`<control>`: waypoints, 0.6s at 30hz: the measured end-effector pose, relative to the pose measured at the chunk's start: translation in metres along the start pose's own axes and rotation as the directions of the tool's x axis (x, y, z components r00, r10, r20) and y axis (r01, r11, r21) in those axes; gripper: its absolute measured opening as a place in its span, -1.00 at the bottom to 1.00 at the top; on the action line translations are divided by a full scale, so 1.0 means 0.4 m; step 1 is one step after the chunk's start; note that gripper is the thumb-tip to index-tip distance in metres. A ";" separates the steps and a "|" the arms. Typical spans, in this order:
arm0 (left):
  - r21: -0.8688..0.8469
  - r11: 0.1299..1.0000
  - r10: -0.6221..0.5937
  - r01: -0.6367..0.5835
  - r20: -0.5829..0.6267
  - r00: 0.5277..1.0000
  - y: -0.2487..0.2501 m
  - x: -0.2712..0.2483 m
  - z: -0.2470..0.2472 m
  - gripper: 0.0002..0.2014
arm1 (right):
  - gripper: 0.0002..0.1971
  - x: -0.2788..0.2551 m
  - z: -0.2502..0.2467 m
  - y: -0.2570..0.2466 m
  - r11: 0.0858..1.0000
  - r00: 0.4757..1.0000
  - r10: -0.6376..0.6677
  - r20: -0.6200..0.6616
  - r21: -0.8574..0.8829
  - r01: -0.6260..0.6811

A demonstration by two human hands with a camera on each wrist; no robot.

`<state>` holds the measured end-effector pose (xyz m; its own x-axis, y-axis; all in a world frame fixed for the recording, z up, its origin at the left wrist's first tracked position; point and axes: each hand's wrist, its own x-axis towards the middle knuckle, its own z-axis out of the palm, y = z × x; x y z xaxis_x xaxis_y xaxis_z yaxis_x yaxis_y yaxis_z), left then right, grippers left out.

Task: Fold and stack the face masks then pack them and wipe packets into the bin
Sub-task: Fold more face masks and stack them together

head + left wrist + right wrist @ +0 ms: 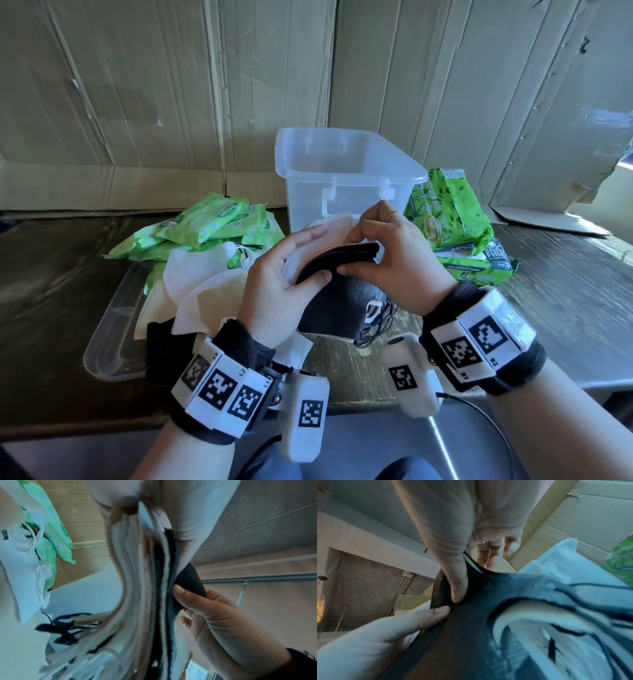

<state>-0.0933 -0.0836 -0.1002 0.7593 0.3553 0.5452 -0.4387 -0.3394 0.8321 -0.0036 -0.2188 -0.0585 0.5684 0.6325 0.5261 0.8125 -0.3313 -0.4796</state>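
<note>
Both hands meet over the near edge of a dark wooden table (565, 274) backed by cardboard (164, 85). Left hand (284, 284) and right hand (394, 260) pinch the mask stack (335, 260), its long axis left to right, before the bin (346, 171).
</note>
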 end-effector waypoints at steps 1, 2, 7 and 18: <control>-0.011 1.000 -0.009 0.009 -0.001 1.000 -0.001 0.002 -0.001 -0.49 | -0.81 -0.001 -0.003 0.000 1.000 1.000 -0.001 0.001 0.022 0.001; -0.038 0.999 -0.027 0.027 0.005 1.000 0.000 0.002 -0.001 -0.51 | -0.82 -0.002 -0.007 -0.001 0.998 1.000 0.005 0.010 0.058 -0.005; -0.079 0.994 -0.072 0.078 0.068 0.995 0.000 -0.006 0.002 -0.50 | -0.73 0.008 0.011 0.003 0.942 0.994 0.107 -0.019 0.323 -0.095; -0.166 0.979 -0.128 0.119 -0.049 0.990 0.022 0.020 0.014 -0.40 | -0.29 -0.008 0.029 0.044 0.798 0.975 0.182 0.123 0.561 -0.220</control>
<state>-0.0884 -0.0888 -0.0891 0.7847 0.4385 0.4382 -0.4190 -0.1457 0.8962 0.0074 -0.2186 -0.0766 0.6868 0.6428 0.3393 0.4513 -0.0112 -0.8923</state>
